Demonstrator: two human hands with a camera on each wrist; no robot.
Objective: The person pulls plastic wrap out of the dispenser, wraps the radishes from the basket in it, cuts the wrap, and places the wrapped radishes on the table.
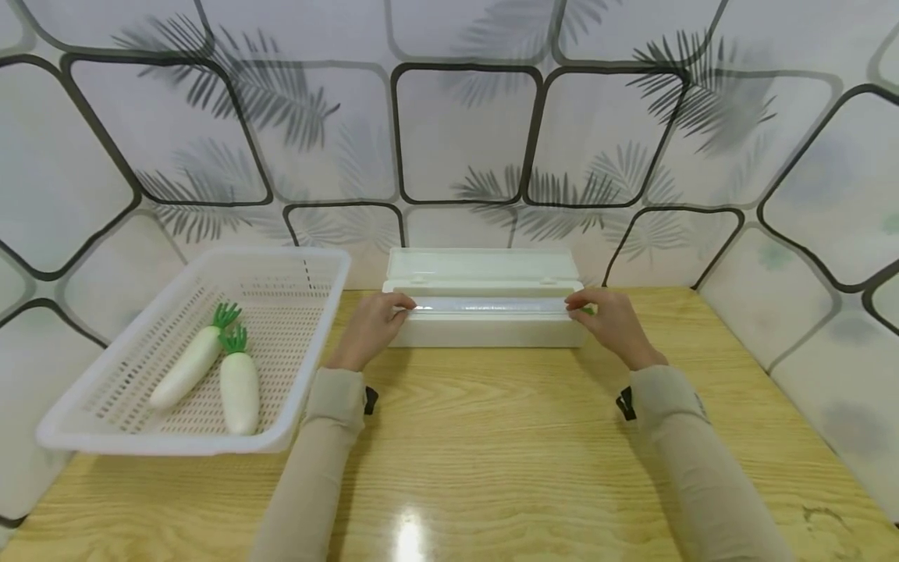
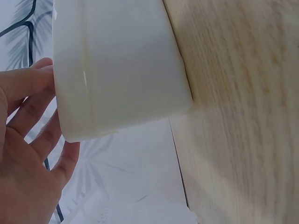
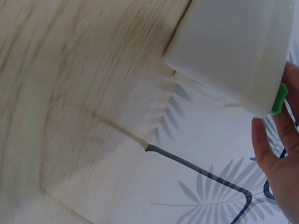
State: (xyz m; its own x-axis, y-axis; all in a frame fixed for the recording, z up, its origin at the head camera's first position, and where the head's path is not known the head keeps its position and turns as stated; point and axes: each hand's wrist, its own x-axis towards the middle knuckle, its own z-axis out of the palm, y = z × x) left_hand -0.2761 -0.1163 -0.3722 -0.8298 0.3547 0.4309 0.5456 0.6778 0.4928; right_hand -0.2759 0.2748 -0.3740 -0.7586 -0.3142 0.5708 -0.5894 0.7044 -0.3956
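Note:
A long white plastic wrap dispenser (image 1: pixel 485 334) stands on the table with its lid (image 1: pixel 485 264) raised at the back. Shiny, clear plastic wrap (image 1: pixel 488 305) stretches across its opening. At the left end, my left hand (image 1: pixel 371 326) pinches the wrap between thumb and finger; its other fingers curve behind the dispenser's end in the left wrist view. My right hand (image 1: pixel 618 321) pinches the wrap at the right end. By those fingers a small green slider (image 3: pixel 279 99) sticks out from the dispenser's edge. The pinching fingertips are hidden in both wrist views.
To the left stands a white plastic basket (image 1: pixel 293 390) with perforated sides. Two white radishes, one slanting (image 1: pixel 188 368) and one nearly upright (image 1: pixel 239 390), lie in it, with green tops. A patterned wall covering (image 1: pixel 463 133) rises directly behind the wooden table (image 1: pixel 492 453).

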